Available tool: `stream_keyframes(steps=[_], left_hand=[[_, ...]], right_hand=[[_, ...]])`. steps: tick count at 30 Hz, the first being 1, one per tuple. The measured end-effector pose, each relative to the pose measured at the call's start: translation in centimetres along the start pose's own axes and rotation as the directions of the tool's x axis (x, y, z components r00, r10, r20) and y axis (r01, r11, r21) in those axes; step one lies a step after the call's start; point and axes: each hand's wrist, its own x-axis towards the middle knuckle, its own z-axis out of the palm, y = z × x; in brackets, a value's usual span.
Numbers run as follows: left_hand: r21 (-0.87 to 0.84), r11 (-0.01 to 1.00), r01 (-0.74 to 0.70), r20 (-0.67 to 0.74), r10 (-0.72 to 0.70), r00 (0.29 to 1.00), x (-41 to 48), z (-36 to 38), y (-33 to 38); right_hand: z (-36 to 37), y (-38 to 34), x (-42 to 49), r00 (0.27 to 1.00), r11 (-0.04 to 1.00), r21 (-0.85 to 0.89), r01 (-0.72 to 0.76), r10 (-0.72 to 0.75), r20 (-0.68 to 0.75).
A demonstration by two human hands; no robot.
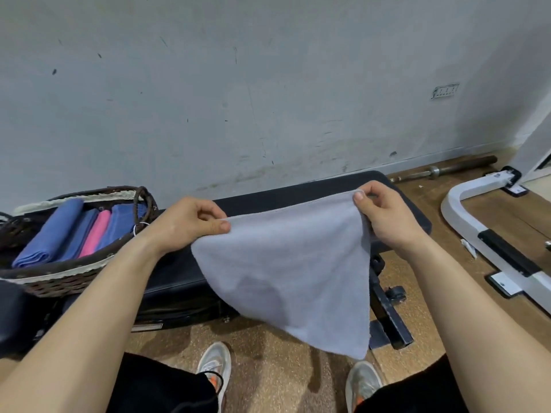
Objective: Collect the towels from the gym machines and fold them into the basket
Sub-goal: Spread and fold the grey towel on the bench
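4 folded towels (74,231): lay side by side in basket, 3 blue, 1 pink, pink second from right.
basket (59,275): dark wicker with pale trim, far left, at left end of bench; could not tell if it sat on it.
left hand (190,223): thumb and curled fingers clamped on grey towel's top left corner, above bench.
bench (179,275): black, padded, ran along grey wall (268,84), right part hidden behind towel.
grey towel (286,263): held up in air in front of bench, top edge stretched between the 2 hands, rest hung down to a point at lower right.
right hand (384,216): thumb and fingers pinched on towel's top right corner, a bit higher than left hand.
2 shoes (213,365): grey with orange, on brown floor below towel.
barbell (447,168): lay on floor at wall base, right of bench.
white frame (459,213): curved machine base, far right on floor, black pad on it.
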Motion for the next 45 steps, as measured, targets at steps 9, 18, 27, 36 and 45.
stream_keyframes(steps=[9, 18, 27, 36, 45], left_hand=[[0.423, 0.902, 0.09, -0.257, 0.024, 0.966, 4.1, 1.0, -2.3], [-0.159, 0.984, 0.076, -0.556, -0.153, 0.817, 9.2, 2.5, -1.8], [0.03, 0.998, 0.058, -0.67, -0.023, 0.742, 15.0, 1.2, -2.3], [0.128, 0.985, 0.118, -0.571, -0.024, 0.82, 14.4, 0.4, -3.5], [0.423, 0.899, 0.117, -0.119, -0.073, 0.99, 8.9, 3.3, -6.8]], right_hand=[[1.0, 0.3, 2.8, 0.987, 0.981, -0.181, -0.066, 0.037, -0.158], [4.5, -0.7, 9.7, 0.952, 0.943, 0.247, -0.223, 0.265, -0.151], [5.6, -0.8, 17.6, 0.963, 0.934, 0.273, -0.229, 0.258, -0.074], [5.2, 0.9, 15.8, 0.965, 0.909, 0.334, -0.248, 0.262, 0.003], [5.2, 5.4, 10.5, 0.951, 0.952, -0.055, -0.3, 0.303, 0.064]])
